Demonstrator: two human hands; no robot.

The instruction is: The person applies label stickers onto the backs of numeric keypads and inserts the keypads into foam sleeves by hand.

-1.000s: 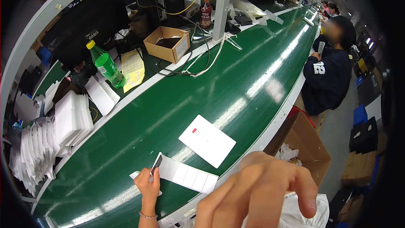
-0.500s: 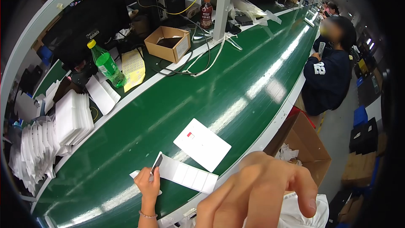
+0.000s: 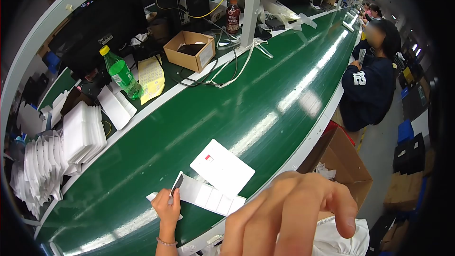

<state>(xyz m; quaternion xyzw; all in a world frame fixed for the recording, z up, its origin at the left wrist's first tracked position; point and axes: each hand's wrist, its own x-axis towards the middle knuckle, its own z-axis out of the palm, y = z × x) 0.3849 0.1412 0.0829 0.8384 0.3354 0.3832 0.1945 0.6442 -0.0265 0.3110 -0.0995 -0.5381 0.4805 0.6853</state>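
My left hand (image 3: 167, 207) is closed round the left end of a white label strip (image 3: 204, 194), with a dark piece at its fingers. The strip stretches right over the green belt (image 3: 189, 128). A white card box (image 3: 222, 167) with a small red mark lies flat on the belt, its lower edge overlapping or right beside the strip. Large and close to the camera, my right hand (image 3: 294, 213) hangs at the belt's near edge, fingers bent and apart, holding nothing visible; its fingertips are partly out of frame.
Stacked white sleeves (image 3: 83, 132), a green bottle (image 3: 124, 77), a yellow sticker sheet (image 3: 151, 79) and a small cardboard box (image 3: 190, 59) line the far side. An open carton (image 3: 348, 166) stands at the right, near a seated person (image 3: 369, 85) in dark clothes.
The white card box has moved left and toward me along the belt, reaching the label strip. Both my hands have stayed nearly still.
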